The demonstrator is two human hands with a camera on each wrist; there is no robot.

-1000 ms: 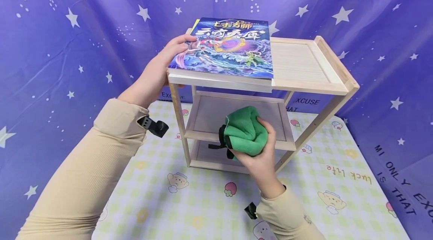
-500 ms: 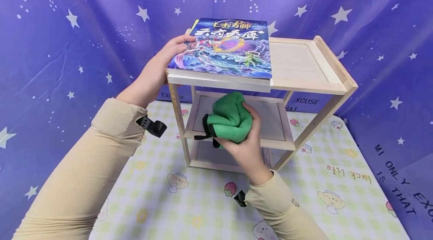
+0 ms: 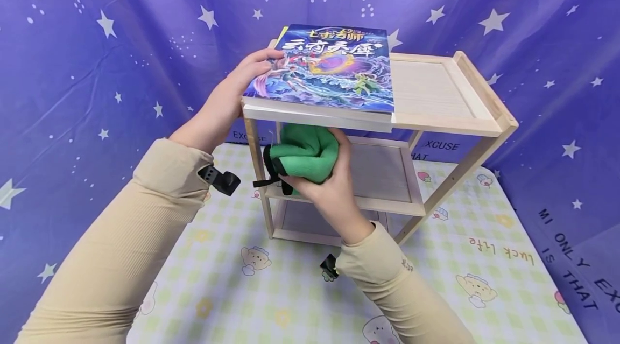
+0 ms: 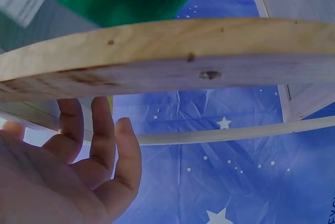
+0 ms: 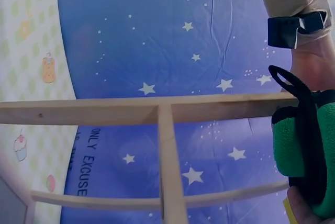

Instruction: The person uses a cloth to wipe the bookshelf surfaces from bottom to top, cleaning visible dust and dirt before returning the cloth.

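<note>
A folded green towel (image 3: 310, 153) with black edging and a black hanging loop is in my right hand (image 3: 334, 193), which grips its right side. It is just below the top board of a small wooden shelf rack (image 3: 441, 88), over the left part of the middle shelf. My left hand (image 3: 232, 91) holds the left end of the top board, beside a book (image 3: 334, 72) with a blue illustrated cover. In the left wrist view, curled fingers (image 4: 102, 145) show near the wooden rail. The right wrist view has the towel's black strap (image 5: 309, 145) at its right edge.
The rack stands on a table with a checked cloth (image 3: 261, 301). Below the middle shelf is a lower shelf (image 3: 310, 220). Bare wood shows on the top board right of the book. A purple star-patterned curtain (image 3: 145, 26) hangs behind and at both sides.
My right hand has carried the towel left and upward, from in front of the middle shelf to beneath the top board's left part. The left hand and the book stay in place.
</note>
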